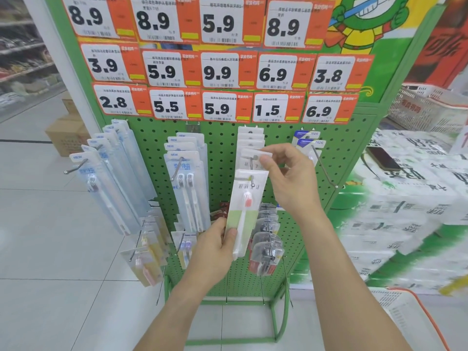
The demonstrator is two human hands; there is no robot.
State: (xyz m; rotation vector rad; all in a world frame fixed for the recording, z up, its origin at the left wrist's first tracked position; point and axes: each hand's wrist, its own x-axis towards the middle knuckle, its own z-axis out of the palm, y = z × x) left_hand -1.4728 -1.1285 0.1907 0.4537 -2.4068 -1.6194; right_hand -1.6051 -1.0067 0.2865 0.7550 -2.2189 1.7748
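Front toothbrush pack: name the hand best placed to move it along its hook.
Left, probably: the left hand grips the front toothbrush pack low down; the right hand pinches the pack behind.

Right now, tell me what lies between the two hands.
Head view: the toothbrush pack on its hook, left hand gripping its bottom, right hand pinching the next pack's top.

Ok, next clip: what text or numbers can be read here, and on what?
"8.9", "8.9", "5.9", "8.9": top row of price tags.
"3.9", "5.9", "9.9", "6.9", "3.8": middle row of price tags.
"2.8", "5.5", "5.9", "1.5", "6.9": bottom row of price tags.
"NEW": left and centre hanging packs.
Chinese print on the tags, on the toothbrush pack the left hand grips and on the stacked white packs: too blurred to read.
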